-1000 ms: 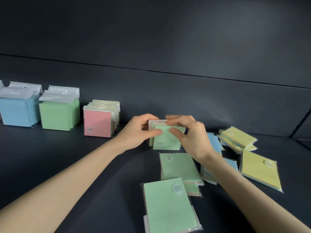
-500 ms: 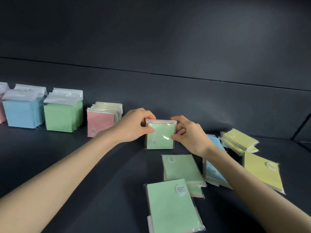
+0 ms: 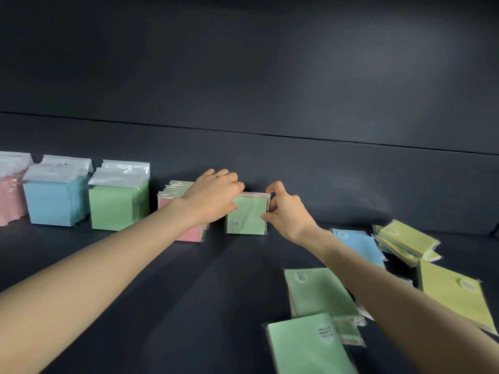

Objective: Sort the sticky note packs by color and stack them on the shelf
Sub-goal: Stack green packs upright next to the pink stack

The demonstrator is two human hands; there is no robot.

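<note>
Green face, clear wrap: the upright pack (image 3: 249, 215) stands on edge on the dark shelf (image 3: 162, 292), just right of the pink row (image 3: 190, 234) and close to the back wall (image 3: 297, 171). There are three tiny print lines at its lower left corner, too small for us to read. The left hand (image 3: 216, 197) covers its top left corner, with fingers curled over the top edge and the thumb on the front face. The right hand (image 3: 287, 211) holds the right edge: thumb tip on the front, fingers curled at the side, index finger raised and bent above the top right corner. Further left we see a green stack (image 3: 118, 205) and a blue stack (image 3: 54, 202), both with white header strips. The loose green packs (image 3: 318, 292), blue pack (image 3: 359, 244) and yellow packs (image 3: 405, 237) lie flat to the right. Their round white stickers (image 3: 325, 332) carry dark print we can't read.
</note>
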